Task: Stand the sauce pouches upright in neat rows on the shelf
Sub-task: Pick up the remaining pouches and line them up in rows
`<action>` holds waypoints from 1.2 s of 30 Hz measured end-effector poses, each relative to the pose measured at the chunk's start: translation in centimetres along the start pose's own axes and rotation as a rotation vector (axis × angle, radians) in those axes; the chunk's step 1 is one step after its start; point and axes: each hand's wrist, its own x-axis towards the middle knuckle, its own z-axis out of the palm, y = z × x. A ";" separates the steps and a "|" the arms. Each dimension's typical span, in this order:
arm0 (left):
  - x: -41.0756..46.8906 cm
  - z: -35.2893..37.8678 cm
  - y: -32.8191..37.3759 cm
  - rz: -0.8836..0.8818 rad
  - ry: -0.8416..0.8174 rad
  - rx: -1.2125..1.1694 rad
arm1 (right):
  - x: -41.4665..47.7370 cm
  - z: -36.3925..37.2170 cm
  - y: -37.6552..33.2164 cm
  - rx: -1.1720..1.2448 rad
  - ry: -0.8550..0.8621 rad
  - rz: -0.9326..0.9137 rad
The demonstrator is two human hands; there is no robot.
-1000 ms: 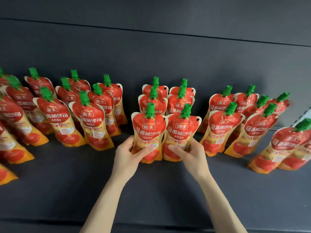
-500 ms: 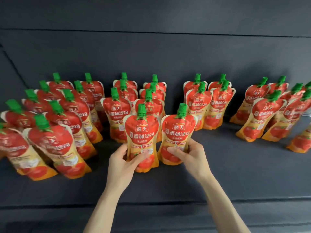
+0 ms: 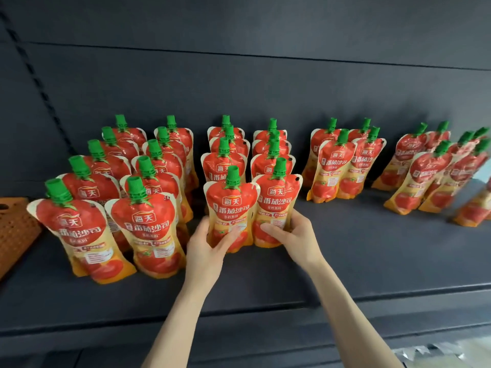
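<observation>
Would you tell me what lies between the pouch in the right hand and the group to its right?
Only bare dark shelf separates them, as the head view shows.

Sauce pouches [image 3: 231,208]: white logo "海天" on red top, "番茄沙司" beneath; smaller print below unreadable.

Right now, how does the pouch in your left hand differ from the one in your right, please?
The left-hand pouch stands nearer the front of the shelf; the right-hand pouch stands further back. The left-hand pouch overlaps the right-hand pouch's edge. Both are upright, red, green-capped, each gripped low.
</observation>
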 end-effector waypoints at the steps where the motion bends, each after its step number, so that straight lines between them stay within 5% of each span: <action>1: -0.1 0.1 -0.1 0.003 0.007 0.027 | -0.1 -0.1 0.3 -0.010 -0.011 0.004; 36: 0.1 0.6 -0.7 0.080 0.121 0.241 | -0.4 -0.9 1.4 -0.174 0.025 -0.003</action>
